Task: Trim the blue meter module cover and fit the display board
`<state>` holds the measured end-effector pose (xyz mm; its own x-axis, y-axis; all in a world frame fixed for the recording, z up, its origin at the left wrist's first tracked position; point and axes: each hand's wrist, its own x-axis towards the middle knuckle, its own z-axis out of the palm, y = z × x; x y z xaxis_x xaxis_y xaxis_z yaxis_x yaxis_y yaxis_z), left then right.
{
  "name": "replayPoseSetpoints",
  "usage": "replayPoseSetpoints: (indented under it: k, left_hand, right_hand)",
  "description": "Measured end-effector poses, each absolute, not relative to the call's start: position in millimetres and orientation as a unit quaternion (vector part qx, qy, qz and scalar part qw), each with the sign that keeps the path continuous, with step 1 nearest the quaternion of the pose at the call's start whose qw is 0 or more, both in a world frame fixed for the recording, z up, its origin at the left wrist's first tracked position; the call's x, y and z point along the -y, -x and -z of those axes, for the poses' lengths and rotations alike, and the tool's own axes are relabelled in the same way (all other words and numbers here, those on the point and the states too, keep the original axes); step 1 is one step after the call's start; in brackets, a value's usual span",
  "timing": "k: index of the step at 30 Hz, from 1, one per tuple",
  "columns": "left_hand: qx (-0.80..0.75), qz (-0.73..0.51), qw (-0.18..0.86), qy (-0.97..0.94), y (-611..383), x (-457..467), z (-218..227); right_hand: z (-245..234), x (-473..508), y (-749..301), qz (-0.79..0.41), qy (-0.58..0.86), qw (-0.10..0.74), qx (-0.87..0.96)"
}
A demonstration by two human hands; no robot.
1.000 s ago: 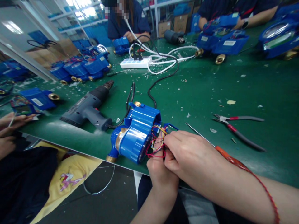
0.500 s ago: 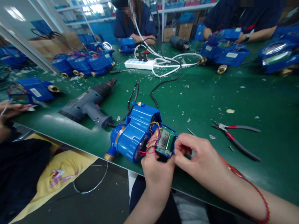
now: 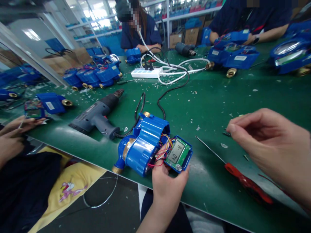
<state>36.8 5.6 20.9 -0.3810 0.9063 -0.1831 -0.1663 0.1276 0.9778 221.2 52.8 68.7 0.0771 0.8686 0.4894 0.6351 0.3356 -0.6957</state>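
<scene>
A blue water meter [image 3: 143, 142] with brass fittings lies near the table's front edge. Colored wires join it to a small blue casing with a green circuit board [image 3: 186, 149], whose display is lit with characters. My left hand [image 3: 166, 181] grips this casing from below, thumb on its near corner. Off to the right, my right hand [image 3: 269, 145] is over the table with fingers curled and thumb and forefinger close together; what they hold, if anything, is hidden. A dark tip shows by its fingertips, probably the pliers. A red-handled screwdriver [image 3: 247, 184] lies between the hands.
A grey heat gun [image 3: 97, 116] lies left of the meter, its black cord running to a white power strip [image 3: 145, 72]. More blue meters [image 3: 92, 76] stand at the back left and right. Co-workers sit across the table and at the left [image 3: 14, 136].
My right hand has left the casing and moved right, over the place where the pliers lay. The screwdriver is now uncovered. My left hand still holds the casing, and the display reading looks different.
</scene>
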Motion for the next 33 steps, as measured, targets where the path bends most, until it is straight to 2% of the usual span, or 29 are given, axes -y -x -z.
replayPoseSetpoints:
  k: [4, 8, 15, 20, 26, 29, 33]
  left_hand:
    - [-0.583, -0.586, 0.48, -0.294, -37, -2, -16]
    - [-0.581, -0.603, 0.471, -0.277, -37, 0, -12]
    - [-0.587, -0.576, 0.507, -0.259, -36, 3, -20]
    - [-0.566, -0.567, 0.503, -0.325, -33, 3, -13]
    - [-0.558, -0.553, 0.481, -0.389, -30, -3, -17]
    - [-0.579, -0.548, 0.473, -0.375, -32, -4, -21]
    - [-0.592, -0.566, 0.473, -0.325, -34, -4, -21]
  right_hand:
    - [-65, -66, -237, -0.022, 0.593, 0.391, 0.704]
    - [-59, -61, -242, -0.023, 0.558, 0.341, 0.756]
    - [-48, -37, -217, -0.146, 0.513, 0.346, 0.772]
    - [-40, -31, -195, -0.27, 0.479, 0.328, 0.768]
    - [-42, -25, -189, -0.319, 0.467, 0.312, 0.763]
    - [-43, -19, -202, -0.273, 0.479, 0.298, 0.779]
    - [-24, 9, -239, -0.069, 0.537, 0.245, 0.804]
